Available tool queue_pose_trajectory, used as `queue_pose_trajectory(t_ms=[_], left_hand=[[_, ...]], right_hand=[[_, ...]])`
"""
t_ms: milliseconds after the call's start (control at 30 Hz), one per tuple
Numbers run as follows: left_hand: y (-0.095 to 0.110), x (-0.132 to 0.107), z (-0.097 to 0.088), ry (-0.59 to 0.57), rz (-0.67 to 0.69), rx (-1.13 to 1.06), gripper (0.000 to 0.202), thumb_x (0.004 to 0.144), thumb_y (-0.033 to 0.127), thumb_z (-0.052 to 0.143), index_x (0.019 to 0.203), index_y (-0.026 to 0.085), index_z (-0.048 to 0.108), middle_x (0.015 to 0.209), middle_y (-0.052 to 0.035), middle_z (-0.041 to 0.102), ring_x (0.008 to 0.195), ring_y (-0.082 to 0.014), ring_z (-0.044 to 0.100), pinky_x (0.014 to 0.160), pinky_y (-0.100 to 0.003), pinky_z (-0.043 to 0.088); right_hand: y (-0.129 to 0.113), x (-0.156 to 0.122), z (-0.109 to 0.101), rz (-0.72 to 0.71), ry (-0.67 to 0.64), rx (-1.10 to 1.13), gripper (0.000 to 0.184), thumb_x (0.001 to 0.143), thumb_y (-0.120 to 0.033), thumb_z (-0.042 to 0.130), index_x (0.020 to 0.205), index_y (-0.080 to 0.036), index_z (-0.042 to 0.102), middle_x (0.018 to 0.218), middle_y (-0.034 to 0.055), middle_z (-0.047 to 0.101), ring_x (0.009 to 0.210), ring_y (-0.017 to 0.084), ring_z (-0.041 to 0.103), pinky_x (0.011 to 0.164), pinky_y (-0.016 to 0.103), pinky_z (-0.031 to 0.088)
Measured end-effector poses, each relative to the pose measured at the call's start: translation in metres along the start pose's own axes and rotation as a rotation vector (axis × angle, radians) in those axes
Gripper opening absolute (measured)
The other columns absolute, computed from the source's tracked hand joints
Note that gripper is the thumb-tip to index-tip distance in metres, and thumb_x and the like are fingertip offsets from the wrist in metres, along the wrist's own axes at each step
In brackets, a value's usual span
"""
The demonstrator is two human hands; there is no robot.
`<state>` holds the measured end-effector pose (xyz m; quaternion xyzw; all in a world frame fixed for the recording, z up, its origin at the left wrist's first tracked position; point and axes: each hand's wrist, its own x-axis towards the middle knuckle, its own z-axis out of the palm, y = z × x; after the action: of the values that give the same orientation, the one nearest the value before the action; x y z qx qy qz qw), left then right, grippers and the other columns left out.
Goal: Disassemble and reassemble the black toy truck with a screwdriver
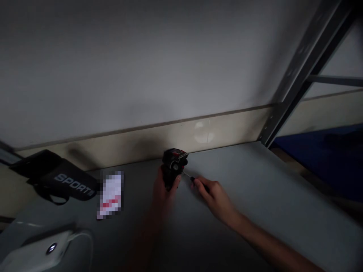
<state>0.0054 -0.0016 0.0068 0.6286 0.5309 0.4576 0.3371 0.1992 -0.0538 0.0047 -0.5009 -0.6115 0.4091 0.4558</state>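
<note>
A small black device (173, 161) with red trim and a round, lens-like part is held upright over the table, near the wall. My left hand (167, 185) is closed around its lower part, with the thumb on the right side. A thin screwdriver (193, 179) with a dark handle is in my right hand (208, 192), pinched between thumb and fingers. Its metal shaft points left and up to the device's lower right side; whether the tip touches is too small to tell.
On the left lies a black pouch (68, 177) lettered SPORT, beside a blurred-out white and red item (110, 194). A white power bank (39, 251) with a cable is at lower left. A grey metal shelf post (297, 83) rises at the table's (241, 166) right back corner.
</note>
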Motion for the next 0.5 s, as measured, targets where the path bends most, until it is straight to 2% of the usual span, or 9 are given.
queue_pose_trajectory(t_ms=[100,167,267,333,433,500], left_hand=[[0.000,-0.001,-0.001,0.003,0.005,-0.038,0.049,0.087,0.050,0.076,0.123,0.022,0.058,0.095,-0.0050,0.074,0.083,-0.0232,0.071,0.074,-0.033,0.054],[0.003,-0.002,-0.001,-0.029,-0.044,-0.098,0.048,0.087,0.049,0.076,0.123,0.022,0.058,0.090,-0.0034,0.073,0.080,-0.0222,0.070,0.073,-0.031,0.053],[0.009,-0.003,0.000,-0.028,-0.127,-0.156,0.046,0.087,0.047,0.077,0.123,0.023,0.061,0.091,-0.0029,0.074,0.082,-0.0214,0.071,0.074,-0.030,0.053],[0.011,-0.003,0.000,-0.009,-0.166,-0.169,0.046,0.086,0.046,0.078,0.124,0.024,0.063,0.094,-0.0032,0.075,0.086,-0.0215,0.072,0.076,-0.029,0.053],[0.011,-0.002,0.002,0.000,-0.185,-0.168,0.046,0.085,0.045,0.080,0.124,0.025,0.065,0.097,-0.0036,0.076,0.089,-0.0224,0.073,0.078,-0.030,0.053],[0.011,-0.001,0.002,0.013,-0.179,-0.160,0.048,0.085,0.045,0.080,0.126,0.024,0.066,0.098,-0.0039,0.077,0.090,-0.0229,0.074,0.079,-0.030,0.053]], right_hand=[[-0.002,0.004,-0.004,0.237,-0.134,0.338,0.055,0.105,-0.065,0.046,0.090,-0.019,0.073,0.062,-0.0062,0.035,0.059,0.015,0.035,0.065,0.030,0.037],[-0.006,0.007,-0.008,0.250,-0.187,0.400,0.057,0.101,-0.069,0.052,0.091,-0.018,0.075,0.062,-0.0074,0.033,0.059,0.014,0.032,0.064,0.029,0.036],[-0.010,0.009,-0.013,0.184,-0.175,0.274,0.064,0.099,-0.075,0.051,0.090,-0.017,0.076,0.060,-0.0062,0.037,0.057,0.014,0.034,0.061,0.029,0.035],[-0.010,0.007,-0.014,0.157,-0.137,0.154,0.067,0.102,-0.074,0.045,0.095,-0.016,0.078,0.061,-0.0049,0.041,0.055,0.014,0.037,0.057,0.029,0.034],[-0.005,0.005,-0.013,0.076,-0.085,-0.052,0.063,0.109,-0.065,0.039,0.103,-0.016,0.079,0.062,-0.0024,0.052,0.054,0.016,0.047,0.056,0.030,0.037],[0.000,0.004,-0.012,-0.060,-0.031,-0.233,0.058,0.113,-0.056,0.037,0.102,-0.017,0.078,0.068,0.0019,0.064,0.060,0.019,0.060,0.061,0.031,0.043]])
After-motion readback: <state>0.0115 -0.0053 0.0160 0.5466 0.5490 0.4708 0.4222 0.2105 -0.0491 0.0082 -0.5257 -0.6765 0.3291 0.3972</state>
